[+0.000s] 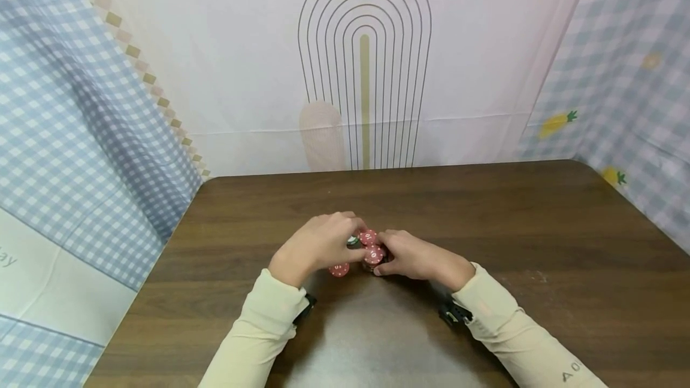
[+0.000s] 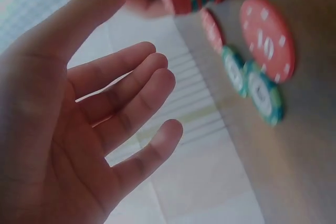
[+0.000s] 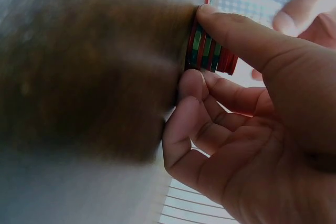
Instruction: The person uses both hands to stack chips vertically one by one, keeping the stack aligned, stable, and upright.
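Note:
A stack of poker chips (image 1: 374, 254), topped by a red chip marked 10, stands on the table between both hands. My right hand (image 1: 415, 257) holds this stack at its side between thumb and fingers; green and red layers of the stack (image 3: 205, 48) show in the right wrist view. Just left of it is my left hand (image 1: 323, 241), fingers extended and apart, its palm holding nothing in the left wrist view. Behind the stack's top another red chip (image 1: 369, 237) shows. A loose red chip (image 2: 268, 40) and green chips (image 2: 264, 95) lie near the left hand.
The brown wooden table (image 1: 517, 214) spreads around the hands. A white cloth (image 1: 242, 64) with line arches hangs behind its far edge. Blue checked cloths (image 1: 70, 106) hang at the sides. Each wrist wears a dark strap (image 1: 455, 311).

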A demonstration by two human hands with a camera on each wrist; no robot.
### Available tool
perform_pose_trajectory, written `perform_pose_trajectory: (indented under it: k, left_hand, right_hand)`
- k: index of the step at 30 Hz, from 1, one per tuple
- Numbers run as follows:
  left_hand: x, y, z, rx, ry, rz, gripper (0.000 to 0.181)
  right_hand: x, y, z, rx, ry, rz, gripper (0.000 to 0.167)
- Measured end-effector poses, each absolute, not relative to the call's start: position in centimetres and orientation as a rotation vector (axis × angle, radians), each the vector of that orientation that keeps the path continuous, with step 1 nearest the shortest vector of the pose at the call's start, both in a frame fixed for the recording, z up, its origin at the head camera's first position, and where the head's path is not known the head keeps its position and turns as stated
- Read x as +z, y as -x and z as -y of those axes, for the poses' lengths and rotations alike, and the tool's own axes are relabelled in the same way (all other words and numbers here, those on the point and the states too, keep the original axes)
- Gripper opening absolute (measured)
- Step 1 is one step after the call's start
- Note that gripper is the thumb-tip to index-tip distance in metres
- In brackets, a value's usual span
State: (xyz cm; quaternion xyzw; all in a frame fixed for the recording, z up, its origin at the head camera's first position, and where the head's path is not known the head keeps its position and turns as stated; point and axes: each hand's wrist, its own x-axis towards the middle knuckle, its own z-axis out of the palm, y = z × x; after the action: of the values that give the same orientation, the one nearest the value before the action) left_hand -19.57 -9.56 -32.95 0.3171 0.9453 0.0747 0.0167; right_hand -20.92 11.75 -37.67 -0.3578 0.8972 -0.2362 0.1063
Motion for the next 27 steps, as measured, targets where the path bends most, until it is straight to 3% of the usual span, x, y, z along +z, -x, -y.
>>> perform_pose_trajectory:
  k: [12,27]
  left_hand:
    - [-32.4,20.3,12.0,0.306,-0.823,-3.078,0.028]
    - [-34.6,21.1,12.8,0.148,-0.656,-3.032,0.02]
  right_hand:
    - [-37.7,21.2,-11.8,-0.692,0.999,-2.627,0.042]
    - [-37.6,21.1,-11.6,-0.71,1.018,-2.621,0.04]
